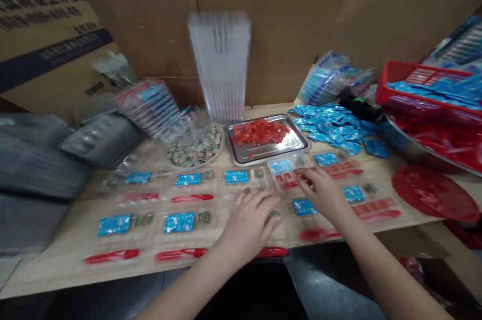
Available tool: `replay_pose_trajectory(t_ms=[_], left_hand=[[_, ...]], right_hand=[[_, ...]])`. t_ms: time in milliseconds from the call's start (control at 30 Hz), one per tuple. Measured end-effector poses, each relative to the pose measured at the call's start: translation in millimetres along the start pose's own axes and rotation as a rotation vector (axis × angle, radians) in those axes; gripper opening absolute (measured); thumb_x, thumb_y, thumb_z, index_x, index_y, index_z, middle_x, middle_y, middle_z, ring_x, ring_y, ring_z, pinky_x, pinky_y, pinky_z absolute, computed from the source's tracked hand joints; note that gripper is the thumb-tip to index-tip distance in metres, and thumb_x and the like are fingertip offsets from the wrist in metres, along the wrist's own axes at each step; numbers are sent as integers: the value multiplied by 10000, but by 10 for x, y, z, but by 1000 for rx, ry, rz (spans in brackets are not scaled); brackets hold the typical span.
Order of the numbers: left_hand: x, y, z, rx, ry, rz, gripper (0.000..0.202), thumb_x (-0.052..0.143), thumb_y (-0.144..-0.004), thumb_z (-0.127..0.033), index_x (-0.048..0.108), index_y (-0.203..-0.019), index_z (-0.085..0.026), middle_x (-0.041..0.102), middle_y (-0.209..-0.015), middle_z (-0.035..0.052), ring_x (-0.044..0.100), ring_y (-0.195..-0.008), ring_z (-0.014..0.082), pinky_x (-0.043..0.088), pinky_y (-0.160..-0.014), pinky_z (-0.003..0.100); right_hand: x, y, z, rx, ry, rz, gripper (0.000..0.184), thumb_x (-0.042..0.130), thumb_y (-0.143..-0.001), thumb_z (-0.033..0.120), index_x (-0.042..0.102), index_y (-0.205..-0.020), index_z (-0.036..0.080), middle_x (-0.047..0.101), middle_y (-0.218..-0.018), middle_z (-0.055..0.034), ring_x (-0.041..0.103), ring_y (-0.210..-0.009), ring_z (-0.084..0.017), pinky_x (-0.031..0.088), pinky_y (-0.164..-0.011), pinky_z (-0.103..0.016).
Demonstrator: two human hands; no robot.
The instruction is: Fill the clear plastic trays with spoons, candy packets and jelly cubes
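Observation:
My left hand [250, 222] is over the clear plastic trays in the middle of the table, palm down, fingers loosely spread, with nothing visible in it. Beneath it part of a red plastic handle-like piece [273, 252] shows. My right hand [326, 192] reaches to a clear tray holding a blue packet [280, 166] and small red pieces [285, 179]. Its fingers are bent together at those pieces; whatever they pinch is hidden. In the trays to the left lie blue packets [179, 222], small green-and-tan pieces [204, 217] and long red pieces [181, 255].
Behind the trays are a metal tray [241, 155] of red bits [261, 132], a dish of small pieces [194, 147] and a stack of clear plastic trays [222, 69]. Blue packets [331, 124] are heaped near a red basket [387, 76]. Grey bins [33, 179] stand left.

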State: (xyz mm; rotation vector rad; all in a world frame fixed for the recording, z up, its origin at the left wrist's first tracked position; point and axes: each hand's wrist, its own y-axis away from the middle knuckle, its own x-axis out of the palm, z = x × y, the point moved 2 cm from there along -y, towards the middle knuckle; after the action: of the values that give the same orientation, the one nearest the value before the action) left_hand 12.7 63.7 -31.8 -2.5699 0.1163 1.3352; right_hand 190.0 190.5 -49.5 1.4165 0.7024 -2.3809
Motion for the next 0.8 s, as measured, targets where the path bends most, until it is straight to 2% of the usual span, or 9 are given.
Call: replay_pose_trajectory(t_ms=[67, 133, 267, 367, 433, 533, 600, 700, 800], left_hand=[[-65, 355, 60, -87, 85, -45, 292, 479, -872, -222, 551, -1152, -262, 591, -1213, 40, 503, -1156, 191, 318, -1060, 451], [-69, 642, 119, -151, 142, -79, 281, 476, -857, -167, 584, -1098, -263, 614, -1171, 44, 526, -1129, 202, 343, -1042, 472], [-49, 893, 204, -210, 274, -137, 272, 478, -848, -156, 608, -1056, -272, 635, -1131, 65, 547, -1101, 219, 400, -999, 463], [-108, 938, 278, -233, 378, -201, 263, 478, -851, -174, 625, -1032, -295, 644, -1111, 71, 558, -1084, 233, 422, -970, 465], [-167, 962, 364, -276, 458, -247, 248, 481, -857, -199, 638, -1017, -305, 644, -1107, 72, 564, -1076, 238, 436, -949, 456], [-233, 944, 523, -420, 664, -356, 215, 503, -863, -273, 629, -1035, -295, 635, -1118, 74, 563, -1089, 230, 428, -961, 431], [-257, 862, 591, -517, 917, -500, 325, 553, -836, -347, 547, -1155, -280, 593, -1200, 86, 549, -1124, 225, 421, -975, 416], [-277, 674, 586, -607, 1320, -704, 624, 624, -768, -441, 361, -1303, -258, 510, -1310, 120, 540, -1151, 228, 441, -955, 388], [-294, 589, 534, -731, 1513, -735, 576, 644, -750, -432, 419, -1246, -245, 575, -1235, 102, 598, -1063, 210, 484, -880, 339]], right_hand=[[144, -212, 338, -118, -69, 90, 190, 486, -858, 222, 661, -922, 185, 637, -883, -64, 601, -780, -176, 466, -719, -284], [342, -518, 749, -229, -62, 118, 197, 476, -865, 204, 661, -930, 191, 635, -922, -64, 589, -862, -181, 453, -789, -287], [786, -1257, 1525, -397, 134, 28, 264, 449, -875, 160, 603, -1089, 166, 568, -1127, -123, 491, -1051, -236, 406, -892, -342], [1009, -1632, 1819, -476, 285, 48, 280, 404, -885, 123, 587, -1095, 144, 512, -1230, -163, 435, -1101, -271, 409, -879, -391], [1025, -1679, 1852, -507, 323, 43, 271, 391, -891, 118, 590, -1075, 137, 520, -1231, -158, 437, -1101, -264, 411, -887, -394], [863, -1389, 1790, -498, 312, -82, 244, 398, -901, 147, 601, -1035, 133, 541, -1217, -140, 447, -1122, -254, 400, -932, -390], [715, -986, 1773, -489, 268, -172, 222, 408, -902, 166, 623, -956, 149, 544, -1226, -132, 442, -1157, -256, 400, -951, -396], [571, -252, 1845, -536, 175, -211, 176, 455, -879, 155, 626, -894, 194, 534, -1269, -103, 413, -1225, -257, 412, -962, -412], [509, 343, 1905, -581, 41, -168, 205, 504, -848, 142, 609, -1001, 228, 545, -1260, -94, 406, -1251, -247, 437, -959, -413]])
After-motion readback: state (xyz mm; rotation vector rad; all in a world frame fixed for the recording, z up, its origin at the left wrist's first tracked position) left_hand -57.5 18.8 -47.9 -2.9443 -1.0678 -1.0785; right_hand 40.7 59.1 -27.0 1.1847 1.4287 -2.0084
